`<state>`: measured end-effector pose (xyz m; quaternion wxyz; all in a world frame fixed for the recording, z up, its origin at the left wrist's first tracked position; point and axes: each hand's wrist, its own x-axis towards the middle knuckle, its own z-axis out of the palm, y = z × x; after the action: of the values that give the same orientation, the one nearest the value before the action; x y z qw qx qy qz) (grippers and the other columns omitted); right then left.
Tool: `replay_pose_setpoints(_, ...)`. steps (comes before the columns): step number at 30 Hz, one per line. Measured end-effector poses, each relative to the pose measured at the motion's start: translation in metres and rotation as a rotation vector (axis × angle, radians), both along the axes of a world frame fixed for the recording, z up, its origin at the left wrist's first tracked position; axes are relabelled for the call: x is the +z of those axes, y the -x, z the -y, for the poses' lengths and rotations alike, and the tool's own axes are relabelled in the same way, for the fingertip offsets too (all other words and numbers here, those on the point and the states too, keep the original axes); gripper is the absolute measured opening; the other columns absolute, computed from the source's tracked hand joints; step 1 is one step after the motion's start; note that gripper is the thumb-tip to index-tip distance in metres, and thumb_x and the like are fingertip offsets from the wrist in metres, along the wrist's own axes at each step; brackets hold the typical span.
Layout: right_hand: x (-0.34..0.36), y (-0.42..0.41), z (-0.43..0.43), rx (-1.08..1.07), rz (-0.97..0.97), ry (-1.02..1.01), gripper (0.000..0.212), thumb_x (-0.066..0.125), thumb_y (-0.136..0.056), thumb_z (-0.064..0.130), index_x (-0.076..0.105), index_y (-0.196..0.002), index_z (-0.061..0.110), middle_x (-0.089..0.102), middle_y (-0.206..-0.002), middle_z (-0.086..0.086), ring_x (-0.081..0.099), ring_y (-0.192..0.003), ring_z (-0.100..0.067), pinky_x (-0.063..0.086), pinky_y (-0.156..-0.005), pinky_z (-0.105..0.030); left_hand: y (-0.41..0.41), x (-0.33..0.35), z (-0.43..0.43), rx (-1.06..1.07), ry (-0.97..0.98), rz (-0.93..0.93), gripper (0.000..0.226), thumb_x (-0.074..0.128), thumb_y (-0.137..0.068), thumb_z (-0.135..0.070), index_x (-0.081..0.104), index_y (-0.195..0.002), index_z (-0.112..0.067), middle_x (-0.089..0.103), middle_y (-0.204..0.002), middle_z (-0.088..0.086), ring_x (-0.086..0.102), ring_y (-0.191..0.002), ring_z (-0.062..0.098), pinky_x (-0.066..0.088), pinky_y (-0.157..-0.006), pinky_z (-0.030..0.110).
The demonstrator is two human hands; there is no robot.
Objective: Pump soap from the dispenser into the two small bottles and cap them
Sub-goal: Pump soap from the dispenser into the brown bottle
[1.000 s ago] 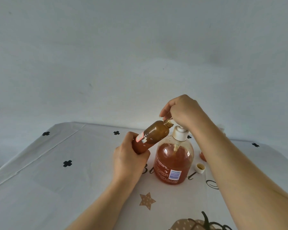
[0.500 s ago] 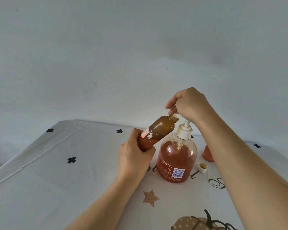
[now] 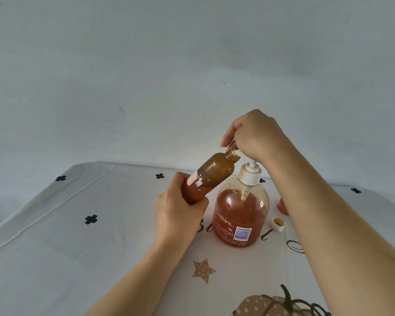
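- A person's left hand (image 3: 178, 215) wraps its fingers round the lower half of a small amber bottle (image 3: 214, 175), holding it off the tabletop and tilted, neck up and to the right.
- The bottle is uncapped, and its threaded mouth (image 3: 233, 155) meets the white spout (image 3: 237, 152) that pokes out from under the other hand. A red and white sticker (image 3: 192, 179) shows just above the left thumb.
- The right hand (image 3: 255, 135) sits on top of the soap dispenser (image 3: 241, 215), fingers curled down over the pump head, which is mostly hidden beneath them. The white stem (image 3: 252, 164) shows between the hand and the white collar (image 3: 250, 176).
- The dispenser, a clear round bottle roughly two-thirds full of orange-brown soap, stands upright on the tabletop, right of centre and toward the far edge, directly below the right hand and just right of the left.
- A small white cap (image 3: 278, 224) lies open side up on the tabletop, near the right of the dispenser's base but not touching it.
- Just beyond the cap, a second small bottle (image 3: 282, 206) shows only a sliver of orange from behind the right forearm; whether it is capped cannot be told.
- A white tablecloth (image 3: 78, 247) covers the tabletop, printed with black clovers, a dotted tan star (image 3: 203, 270) and, at the near edge, a pumpkin (image 3: 274, 306).
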<state>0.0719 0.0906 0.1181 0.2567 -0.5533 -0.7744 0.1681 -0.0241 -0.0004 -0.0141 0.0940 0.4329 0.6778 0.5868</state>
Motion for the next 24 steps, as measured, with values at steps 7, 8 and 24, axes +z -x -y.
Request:
replay_pose_setpoints(7,-0.013,-0.003,-0.002,-0.006,-0.004,0.072,0.036,0.049,-0.082,-0.002,0.075,-0.078,0.023,0.072,-0.1,-0.007,0.066,-0.095,-0.027,0.057,-0.088,-0.044,0.0,0.0,0.0,0.045,0.05,-0.012,0.025,0.068,-0.07,-0.005,0.053,-0.078,-0.023,0.055,-0.054,-0.008,0.053,-0.06,-0.005,0.038,-0.049,0.008)
replay_pose_setpoints(8,-0.013,-0.004,-0.002,-0.011,0.0,0.079,0.034,0.051,-0.082,-0.002,0.076,-0.083,0.021,0.072,-0.101,-0.007,0.065,-0.095,-0.027,0.057,-0.088,-0.044,0.0,0.001,0.001,0.047,0.058,-0.015,0.025,0.068,-0.07,-0.005,0.053,-0.078,-0.023,0.055,-0.054,-0.009,0.053,-0.06,-0.006,0.038,-0.049,0.008)
replay_pose_setpoints(24,0.004,-0.002,0.005,-0.082,0.049,-0.046,0.03,0.046,-0.086,0.007,0.073,-0.094,0.016,0.071,-0.092,-0.002,0.066,-0.087,-0.023,0.053,-0.075,-0.032,-0.003,0.006,0.004,-0.006,-0.021,0.017,0.029,0.068,-0.076,-0.006,0.053,-0.088,-0.029,0.059,-0.068,-0.011,0.054,-0.067,-0.009,0.041,-0.053,0.005)
